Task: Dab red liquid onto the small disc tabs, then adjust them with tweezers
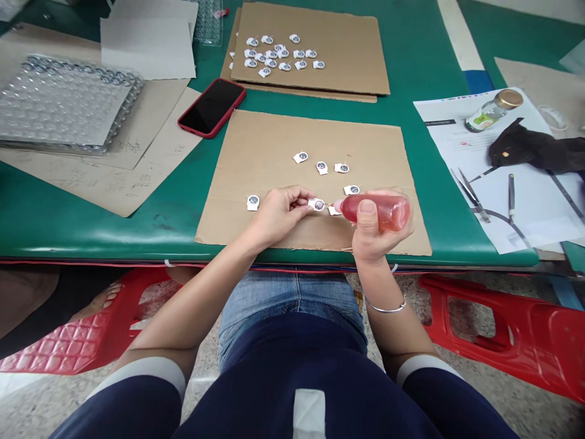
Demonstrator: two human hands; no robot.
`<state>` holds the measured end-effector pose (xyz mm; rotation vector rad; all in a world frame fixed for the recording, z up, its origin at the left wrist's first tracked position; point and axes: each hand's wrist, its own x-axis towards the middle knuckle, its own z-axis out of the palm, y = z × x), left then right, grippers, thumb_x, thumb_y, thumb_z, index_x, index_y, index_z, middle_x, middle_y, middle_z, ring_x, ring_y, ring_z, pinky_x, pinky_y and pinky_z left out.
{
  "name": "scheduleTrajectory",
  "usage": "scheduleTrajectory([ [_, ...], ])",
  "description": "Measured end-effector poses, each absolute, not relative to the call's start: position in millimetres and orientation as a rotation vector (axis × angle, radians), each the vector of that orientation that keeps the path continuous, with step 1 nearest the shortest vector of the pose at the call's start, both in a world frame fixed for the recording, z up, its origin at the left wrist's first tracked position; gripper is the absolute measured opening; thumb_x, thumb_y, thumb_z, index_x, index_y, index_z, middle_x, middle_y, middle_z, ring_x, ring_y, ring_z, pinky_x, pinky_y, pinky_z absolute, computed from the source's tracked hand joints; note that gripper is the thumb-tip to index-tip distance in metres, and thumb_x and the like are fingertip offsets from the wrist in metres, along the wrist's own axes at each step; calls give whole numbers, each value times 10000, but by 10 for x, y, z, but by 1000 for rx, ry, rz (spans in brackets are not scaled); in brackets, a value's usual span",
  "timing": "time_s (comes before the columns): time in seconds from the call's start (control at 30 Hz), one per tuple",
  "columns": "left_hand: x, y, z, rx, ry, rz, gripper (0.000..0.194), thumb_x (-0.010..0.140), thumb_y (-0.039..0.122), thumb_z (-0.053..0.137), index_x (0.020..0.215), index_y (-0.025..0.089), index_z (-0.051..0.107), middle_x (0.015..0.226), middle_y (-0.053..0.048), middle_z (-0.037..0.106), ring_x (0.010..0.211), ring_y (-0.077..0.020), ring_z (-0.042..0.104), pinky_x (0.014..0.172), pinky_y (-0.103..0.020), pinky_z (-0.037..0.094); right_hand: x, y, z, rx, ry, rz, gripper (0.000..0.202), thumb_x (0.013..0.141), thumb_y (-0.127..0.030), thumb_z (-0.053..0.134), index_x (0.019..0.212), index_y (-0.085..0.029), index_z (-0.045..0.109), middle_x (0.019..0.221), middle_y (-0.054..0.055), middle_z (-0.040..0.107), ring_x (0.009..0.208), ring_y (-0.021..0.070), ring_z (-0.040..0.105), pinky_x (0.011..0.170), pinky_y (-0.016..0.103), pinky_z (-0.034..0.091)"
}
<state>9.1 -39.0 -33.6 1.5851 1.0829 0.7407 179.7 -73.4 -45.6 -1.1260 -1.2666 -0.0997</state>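
Observation:
Over the front of a cardboard sheet (269, 146), my left hand (283, 213) pinches a small white piece with a round dark-and-silver face (319, 205). My right hand (381, 235) is wrapped around a squeeze bottle (379, 210) of pinkish-red liquid, tipped on its side. Its narrow nozzle points left at the pinched piece; whether the tip touches it I cannot tell. Similar white pieces lie on the cardboard: one (253, 202) left of my left hand, several (322, 167) farther back. Another (334, 211) is partly hidden under the bottle.
Behind, stacked cardboard (356, 42) bears several more white pieces. A phone (212, 108) in a red case and a bubble-wrap pack (64, 103) lie left. To the right are papers (512, 235), a glass jar (493, 111), tweezers (470, 194) and black cloth (534, 148). Red stools (525, 335) flank me.

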Motion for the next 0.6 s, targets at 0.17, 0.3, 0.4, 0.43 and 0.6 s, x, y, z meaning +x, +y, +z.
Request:
scheduleTrajectory([
  [0.17,94,-387,-355,1576,1078,753,218,802,257,629,982,139,663,928,-76,703,835,-157,647,788,-299,503,1811,-747,-450,-1170,-1303,-126,234,797,-441,568,885,-227,529,757,-6,584,720,136,601,625,333,519],
  [0.3,93,-379,-365,1578,1086,759,225,797,259,634,987,142,663,919,-77,703,834,-161,645,789,-304,505,1817,-752,-445,-1197,-1328,-159,242,807,-456,548,878,-227,521,751,-2,583,724,144,605,631,348,520],
  [0.4,91,-375,-364,1577,1089,760,223,796,248,634,989,140,663,918,-79,702,833,-161,645,789,-305,505,1812,-746,-442,-1166,-1319,-150,231,803,-441,563,876,-225,528,746,-4,590,713,135,597,622,334,513],
  [0.43,90,-374,-362,1577,1090,763,221,796,244,633,988,139,664,917,-80,702,832,-161,645,789,-305,504,1810,-744,-440,-1152,-1314,-147,226,800,-434,570,875,-224,532,745,-4,593,710,132,594,622,330,511],
  [0.6,93,-380,-359,1575,1095,773,214,792,241,635,978,138,667,906,-76,703,824,-157,644,778,-300,502,1812,-745,-431,-1140,-1333,-160,219,799,-428,573,869,-225,534,736,-6,596,709,132,591,628,333,509],
])
